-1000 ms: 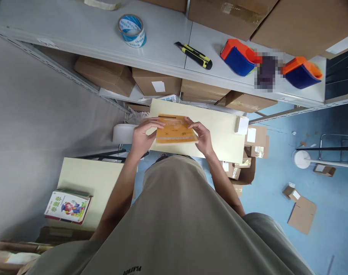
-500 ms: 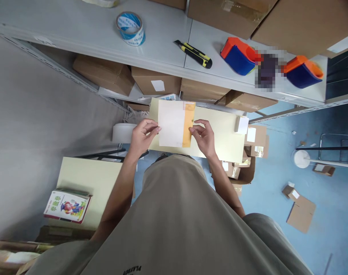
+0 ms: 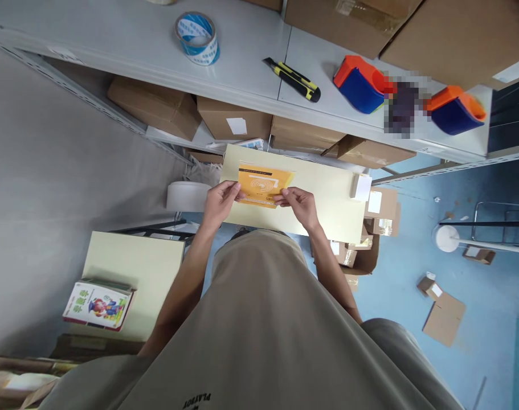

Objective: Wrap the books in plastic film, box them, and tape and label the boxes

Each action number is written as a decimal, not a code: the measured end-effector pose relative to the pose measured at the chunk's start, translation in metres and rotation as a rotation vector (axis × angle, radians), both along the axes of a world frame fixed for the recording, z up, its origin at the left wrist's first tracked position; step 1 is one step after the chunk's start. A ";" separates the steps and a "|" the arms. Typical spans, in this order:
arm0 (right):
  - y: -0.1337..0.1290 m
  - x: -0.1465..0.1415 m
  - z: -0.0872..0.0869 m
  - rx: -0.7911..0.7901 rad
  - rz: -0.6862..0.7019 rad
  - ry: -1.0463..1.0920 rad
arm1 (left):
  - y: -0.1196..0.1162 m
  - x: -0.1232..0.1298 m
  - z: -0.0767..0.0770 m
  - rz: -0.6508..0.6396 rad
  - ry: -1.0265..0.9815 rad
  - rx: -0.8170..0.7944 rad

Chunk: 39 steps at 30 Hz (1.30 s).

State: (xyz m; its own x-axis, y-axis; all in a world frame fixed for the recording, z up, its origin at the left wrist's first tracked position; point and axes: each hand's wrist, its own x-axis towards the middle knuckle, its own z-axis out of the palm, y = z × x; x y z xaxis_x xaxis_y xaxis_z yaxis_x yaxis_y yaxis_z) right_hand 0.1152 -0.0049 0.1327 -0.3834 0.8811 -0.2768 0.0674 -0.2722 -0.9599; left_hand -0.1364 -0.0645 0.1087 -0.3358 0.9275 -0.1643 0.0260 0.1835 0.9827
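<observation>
Between my two hands, over the pale yellow table (image 3: 327,210), is a thin book (image 3: 259,187) with an orange cover, a dark strip along its top and white ring-like lines on its face. My left hand (image 3: 222,199) pinches its left edge with the thumb in front. On the right edge, near the lower corner, my right hand (image 3: 299,204) grips it with the thumb on the cover. The fingers behind the book are partly hidden.
Above the table a grey shelf (image 3: 242,74) carries a tape roll (image 3: 196,39), a box cutter (image 3: 292,80) and two orange-and-blue tape dispensers (image 3: 362,85). A small white box (image 3: 362,187) sits at the table's right end. Picture books (image 3: 99,304) lie on a side table, lower left.
The book's showing side has turned from white with an orange strip to the orange cover, and it now appears shorter. My left hand has moved slightly right; both hands still hold it.
</observation>
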 end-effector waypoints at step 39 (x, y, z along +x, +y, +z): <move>0.091 -0.137 -0.202 -0.393 -0.107 -0.477 | 0.085 -0.064 -0.203 0.382 -0.067 -0.533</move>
